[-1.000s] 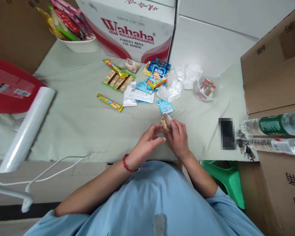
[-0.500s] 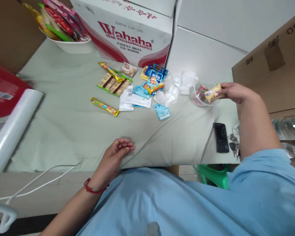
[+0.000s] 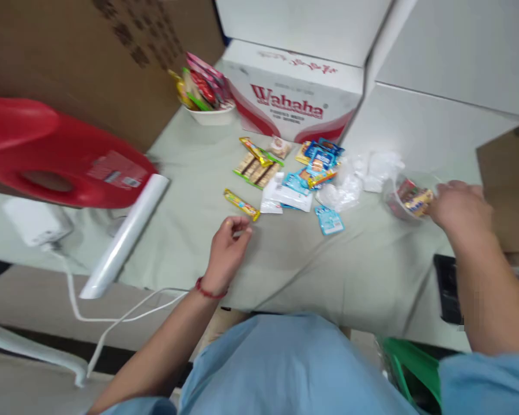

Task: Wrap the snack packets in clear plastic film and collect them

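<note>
My right hand (image 3: 461,210) is at the right rim of a clear plastic tub (image 3: 391,202). Its fingers, partly hidden and blurred, close on the end of a yellow snack packet (image 3: 418,202) at the tub's mouth. A red packet (image 3: 406,189) lies inside. My left hand (image 3: 230,245) hovers over the cloth, loosely curled, thumb apart from the fingers, holding nothing. Just beyond it lies a yellow snack stick (image 3: 241,204). Farther back are a wafer pack (image 3: 256,171) with another stick on top, white packets (image 3: 292,195), several blue sachets (image 3: 322,160) and crumpled clear plastic (image 3: 339,193).
A Wahaha carton (image 3: 294,106) and a white basket of snack bags (image 3: 214,117) stand behind. To the left are a red jug (image 3: 82,155), a white roll (image 3: 127,236) and a white adapter (image 3: 38,222) with cables. A phone (image 3: 447,288) lies beside my right forearm.
The view has swung left, bringing more of the red jug in. My right hand has lowered with the yellow packet into the tub. My left hand has moved forward towards the snack stick.
</note>
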{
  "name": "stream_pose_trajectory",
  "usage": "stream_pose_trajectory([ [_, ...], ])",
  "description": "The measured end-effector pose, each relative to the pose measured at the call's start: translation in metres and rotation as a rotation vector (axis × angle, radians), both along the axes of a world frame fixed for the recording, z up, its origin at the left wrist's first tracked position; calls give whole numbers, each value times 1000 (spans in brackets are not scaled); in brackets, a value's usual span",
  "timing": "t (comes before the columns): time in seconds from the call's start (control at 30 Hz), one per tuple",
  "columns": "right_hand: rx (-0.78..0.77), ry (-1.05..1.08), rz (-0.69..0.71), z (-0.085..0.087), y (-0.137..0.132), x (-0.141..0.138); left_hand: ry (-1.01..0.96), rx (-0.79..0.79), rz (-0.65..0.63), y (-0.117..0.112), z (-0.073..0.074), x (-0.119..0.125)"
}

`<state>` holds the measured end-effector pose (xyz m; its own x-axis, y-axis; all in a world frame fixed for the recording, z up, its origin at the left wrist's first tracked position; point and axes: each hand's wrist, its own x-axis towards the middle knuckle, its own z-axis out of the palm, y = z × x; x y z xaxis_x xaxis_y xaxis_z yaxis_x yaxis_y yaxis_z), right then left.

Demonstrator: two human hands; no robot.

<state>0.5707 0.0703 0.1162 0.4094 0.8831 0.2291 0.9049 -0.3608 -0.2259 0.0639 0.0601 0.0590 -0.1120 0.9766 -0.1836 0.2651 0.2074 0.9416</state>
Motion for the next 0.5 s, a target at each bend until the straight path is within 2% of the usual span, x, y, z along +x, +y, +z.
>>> stream_pose_trajectory([
  [0.03,9,-109,-26,-1,-15,-3,36,86,65,23,-1,0],
  [0.1,158,-160,-70,-10,-49,-11,124,213,207,77,-3,-2],
  [0.17,218,-94,-31,-27,-87,-26,230,293,324,135,-5,-5],
  [0.23,209,-2,-7,-48,-127,-43,334,343,345,193,-6,-8],
  [0.37,117,96,-11,-86,-200,-61,584,414,162,290,-7,-22],
  [0.43,73,102,-59,-99,-223,-58,674,310,28,322,-10,-33],
  [0.5,21,76,-90,-107,-234,-53,698,227,-89,337,-14,-43],
])
